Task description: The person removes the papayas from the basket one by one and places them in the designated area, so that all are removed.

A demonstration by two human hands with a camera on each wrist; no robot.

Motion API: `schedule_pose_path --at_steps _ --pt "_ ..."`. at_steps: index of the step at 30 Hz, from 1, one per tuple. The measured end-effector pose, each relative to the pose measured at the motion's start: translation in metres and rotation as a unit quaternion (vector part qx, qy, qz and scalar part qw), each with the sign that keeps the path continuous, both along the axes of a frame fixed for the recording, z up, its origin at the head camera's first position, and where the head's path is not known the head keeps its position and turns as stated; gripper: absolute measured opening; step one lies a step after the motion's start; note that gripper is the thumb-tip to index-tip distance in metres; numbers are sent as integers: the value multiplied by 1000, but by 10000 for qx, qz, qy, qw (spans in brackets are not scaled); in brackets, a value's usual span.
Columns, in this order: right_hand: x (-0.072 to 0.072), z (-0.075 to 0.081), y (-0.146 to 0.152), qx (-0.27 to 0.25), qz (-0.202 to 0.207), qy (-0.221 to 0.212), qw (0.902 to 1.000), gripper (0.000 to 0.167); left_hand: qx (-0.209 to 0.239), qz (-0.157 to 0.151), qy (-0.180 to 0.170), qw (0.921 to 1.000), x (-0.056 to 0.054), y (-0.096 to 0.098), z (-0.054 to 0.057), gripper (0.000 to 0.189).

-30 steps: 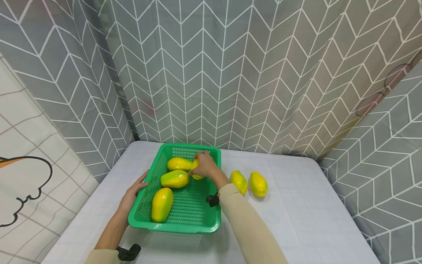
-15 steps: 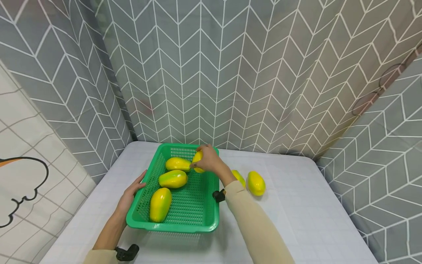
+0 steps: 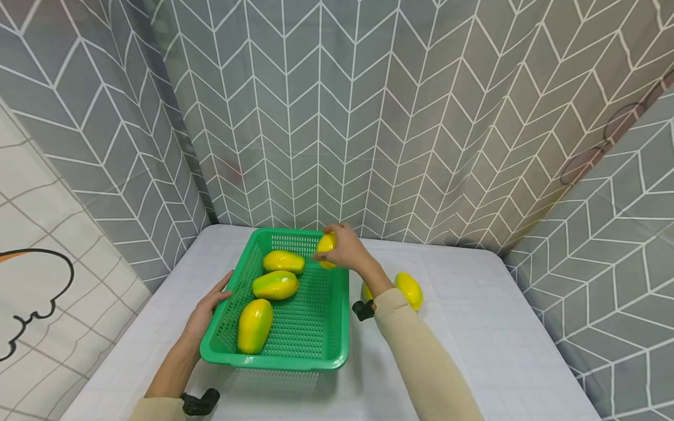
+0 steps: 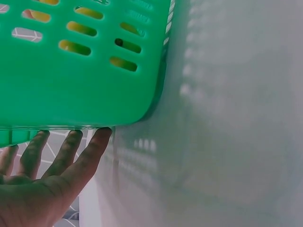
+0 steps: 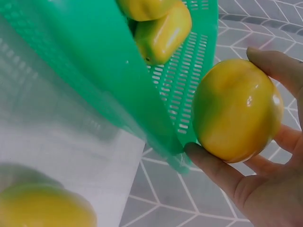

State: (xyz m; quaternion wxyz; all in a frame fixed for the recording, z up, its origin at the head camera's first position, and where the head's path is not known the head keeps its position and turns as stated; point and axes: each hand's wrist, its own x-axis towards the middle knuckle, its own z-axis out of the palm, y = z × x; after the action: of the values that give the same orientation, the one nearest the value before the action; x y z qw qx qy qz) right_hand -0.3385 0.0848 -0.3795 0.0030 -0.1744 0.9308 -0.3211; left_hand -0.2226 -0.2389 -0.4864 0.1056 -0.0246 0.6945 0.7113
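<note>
The person's right grip [image 3: 347,248] has its fingers and thumb curled round a fruit [image 3: 327,248], up at the far right corner of the basket [image 3: 274,363]. From here I can't tell whether that fruit is inside the rim or just over it; in the right wrist view one fingertip looks very near the edge, perhaps touching. The left grip [image 3: 209,307] holds nothing: its fingers are stretched out against the basket's left side.

Three more lie in the basket: a rear fruit [image 3: 283,261], a middle fruit [image 3: 275,285] beside it, and a front fruit [image 3: 255,326] turned more lengthwise. On the counter [image 3: 484,345], to the right, sit a bright fruit [image 3: 409,290] and another partly hidden behind the right wrist.

Carrying it well, I'd say, calls for lifting fruit and knuckles high enough to clear the rim. That glossy skin looks slippery, so thumb and fingers should press evenly from opposite sides. A light, steady push from the left would guard against the basket skidding if it gets knocked.
</note>
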Motion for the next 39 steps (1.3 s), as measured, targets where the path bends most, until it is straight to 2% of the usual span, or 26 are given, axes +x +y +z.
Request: schedule_pose_path --at_steps 7,12,27,32,39 --pt "1 4 15 -20 -70 66 10000 70 -48 -51 -185 9998 -1 -1 1 60" --pt "1 6 30 -68 -165 34 9998 70 -161 -69 -165 9997 -1 -2 1 59" --pt "-4 1 72 -33 -472 23 9989 72 -223 -265 -232 9991 -4 -7 -4 61" --pt "-2 0 85 -52 -529 -20 9986 72 -180 -372 -177 9990 -4 -9 -4 67" --pt "-2 -5 104 17 -572 -30 9984 70 -372 -368 -235 9984 -5 -11 -2 70"
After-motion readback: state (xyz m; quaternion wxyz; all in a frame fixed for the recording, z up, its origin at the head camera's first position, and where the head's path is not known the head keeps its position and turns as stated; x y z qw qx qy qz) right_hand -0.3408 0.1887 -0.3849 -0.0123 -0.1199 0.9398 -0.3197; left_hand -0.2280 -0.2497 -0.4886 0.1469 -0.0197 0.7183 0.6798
